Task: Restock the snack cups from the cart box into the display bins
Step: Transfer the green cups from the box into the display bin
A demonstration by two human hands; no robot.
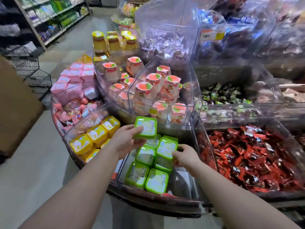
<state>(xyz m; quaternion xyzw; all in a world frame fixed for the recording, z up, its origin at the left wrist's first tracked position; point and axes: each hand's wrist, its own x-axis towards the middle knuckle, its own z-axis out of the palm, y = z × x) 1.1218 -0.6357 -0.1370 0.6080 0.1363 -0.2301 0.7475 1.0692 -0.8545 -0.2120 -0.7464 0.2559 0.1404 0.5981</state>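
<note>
Left hand (127,139): centre of the frame, thumb on top and fingers curled beneath one green snack cup (146,128), gripped by its left edge and held above the green stack.
Held cup: lid facing up, tilted slightly, raised over the far end of the clear bin (123,169), just in front of the peach-lid tier.
Right hand (185,156): right of centre, fingers curled round the right edge of another green cup (166,148) lying on top of the stack.
Green cups in bin (148,172): lower centre, square lime tubs piled in two rough layers, some showing pale printed lids, touching one another.
Yellow cups (94,137): left of centre, in the neighbouring clear bin, packed side by side.
Pink cups (74,76): left middle, stacked in rows, with loose pink packets heaped below them.
Peach-lid cups (155,86): centre, on the raised clear tier, standing upright and leaning.
Yellow tall cups (113,41): upper centre, behind the peach-lid ones.
Red wrapped sweets (252,156): lower right, filling a wide bin.
Cardboard box (14,103): left edge of the frame, only a brown side visible.
Store shelves (54,17): upper left, blurred.
</note>
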